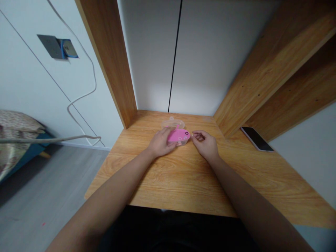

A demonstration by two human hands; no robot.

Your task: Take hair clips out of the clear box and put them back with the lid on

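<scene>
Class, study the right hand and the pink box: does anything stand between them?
Nothing visible does. The right hand is beside the right end of the pink box; the left hand holds its other end. Whether the right hand pinches something small is unclear.

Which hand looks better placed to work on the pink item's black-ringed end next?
Probably the right hand: it is curled close beside that end, while the left hand holds the pink item near its other end.

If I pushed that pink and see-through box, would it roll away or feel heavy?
The box is probably light, since its sides look like thin clear plastic. It would likely slide rather than roll, being low and oblong. The clear flap behind it, seemingly an open lid, might wobble.
</scene>
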